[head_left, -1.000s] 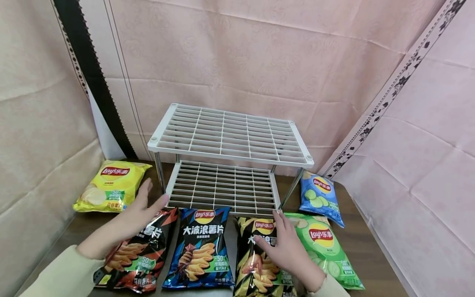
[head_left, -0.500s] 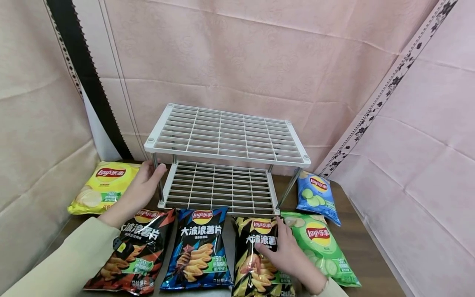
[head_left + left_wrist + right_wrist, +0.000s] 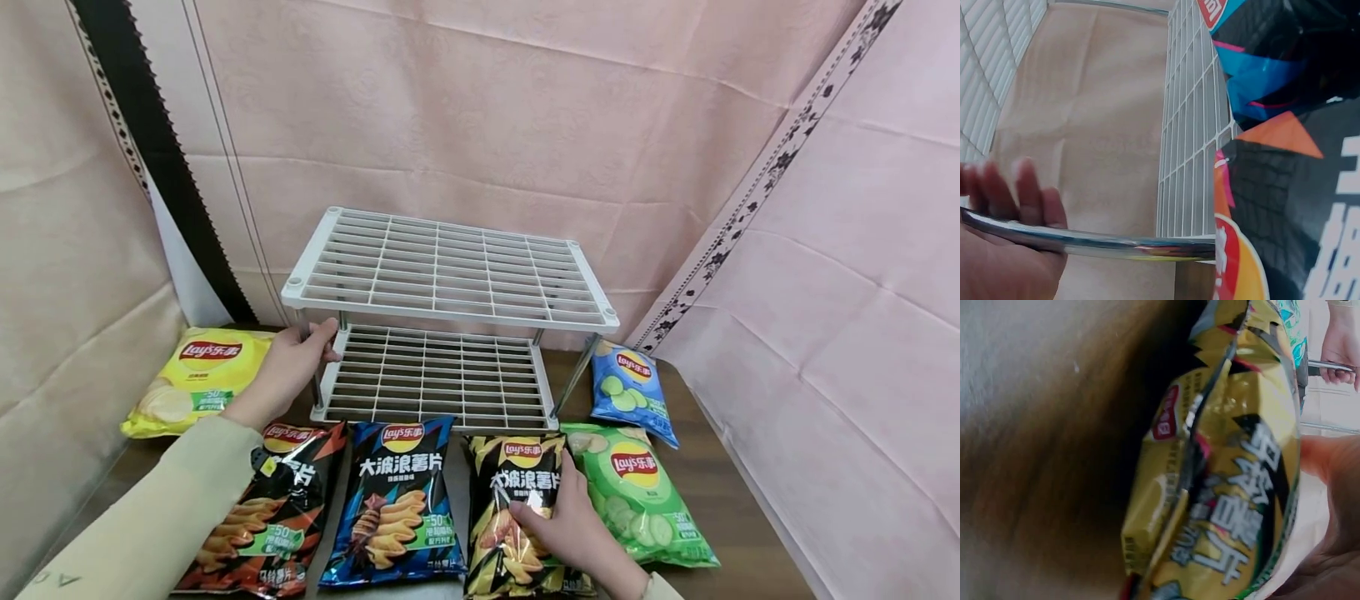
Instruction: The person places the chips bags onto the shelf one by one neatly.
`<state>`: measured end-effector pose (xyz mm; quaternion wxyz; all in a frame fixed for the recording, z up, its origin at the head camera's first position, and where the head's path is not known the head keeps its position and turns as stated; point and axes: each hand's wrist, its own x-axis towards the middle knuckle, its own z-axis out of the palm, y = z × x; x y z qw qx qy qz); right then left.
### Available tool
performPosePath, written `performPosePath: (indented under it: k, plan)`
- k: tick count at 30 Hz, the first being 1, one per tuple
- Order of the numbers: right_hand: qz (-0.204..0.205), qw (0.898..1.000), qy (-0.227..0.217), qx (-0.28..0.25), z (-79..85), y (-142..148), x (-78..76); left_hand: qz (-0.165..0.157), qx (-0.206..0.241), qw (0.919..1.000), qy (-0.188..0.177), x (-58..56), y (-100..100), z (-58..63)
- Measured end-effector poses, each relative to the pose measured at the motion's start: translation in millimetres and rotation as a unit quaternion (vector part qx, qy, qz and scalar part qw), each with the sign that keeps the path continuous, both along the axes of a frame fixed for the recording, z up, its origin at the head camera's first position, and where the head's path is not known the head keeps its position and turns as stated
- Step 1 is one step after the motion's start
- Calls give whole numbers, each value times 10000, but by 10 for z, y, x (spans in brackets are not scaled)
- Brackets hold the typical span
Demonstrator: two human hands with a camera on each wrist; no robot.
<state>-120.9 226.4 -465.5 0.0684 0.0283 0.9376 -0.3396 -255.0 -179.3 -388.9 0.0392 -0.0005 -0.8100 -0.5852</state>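
Observation:
A white two-tier wire rack point(image 3: 450, 314) stands on thin metal posts in the head view. My left hand point(image 3: 288, 367) grips its front left post, and the left wrist view shows the fingers beyond the chrome post point(image 3: 1116, 245) with the palm on the near side. At the front, my right hand point(image 3: 573, 525) holds a gold-and-black bag of potato chips point(image 3: 513, 533), thumb over its face and fingers along its right side. The bag's lower end, bulging and crimped, fills the middle of the right wrist view, with its far side hidden.
Left of that bag lie a blue-and-black chip bag point(image 3: 397, 517) and a red-and-black one point(image 3: 288, 500). On the right are a green bag point(image 3: 637, 492) and a small blue bag point(image 3: 630, 392). A yellow bag point(image 3: 202, 371) lies far left. Pink cloth point(image 3: 465, 125) hangs behind.
My left hand has moved up and forward from over the red-and-black bag and closed round the rack's post. The right hand has slid slightly and now holds the gold bag's side.

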Motion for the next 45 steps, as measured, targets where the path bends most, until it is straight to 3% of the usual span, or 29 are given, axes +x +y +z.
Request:
performPosePath:
  k: [4, 11, 16, 20, 23, 28, 35, 45]
  plan:
    - [-102, 9999, 7, -95, -59, -11, -6, 23, 131, 9999, 28, -44, -32, -25]
    - [-509, 9970, -155, -560, -119, 6, -54, -386, 625, 9970, 234, -103, -59, -38]
    - [-768, 9892, -323, -1202, -130, 37, -60, -121, 594, 9979, 244, -133, -16, -74]
    - [-488, 9761, -638, -2019, -114, 62, -69, 162, 378, 9988, 278, -138, 14, -117]
    - [-322, 9669, -823, -2394, -95, 79, -80, 138, 383, 9983, 406, -146, 32, -123]
    - [-659, 9718, -836, -2102, -99, 63, -83, 73, 387, 9977, 546, -168, 26, -119]
    - [-457, 9665, -765, -2407, -127, 59, -91, 178, 363, 9979, 504, -155, 15, -138]
    - [-827, 9712, -649, -2139, -70, 53, -68, 262, 247, 9973, 647, -164, 18, -133]
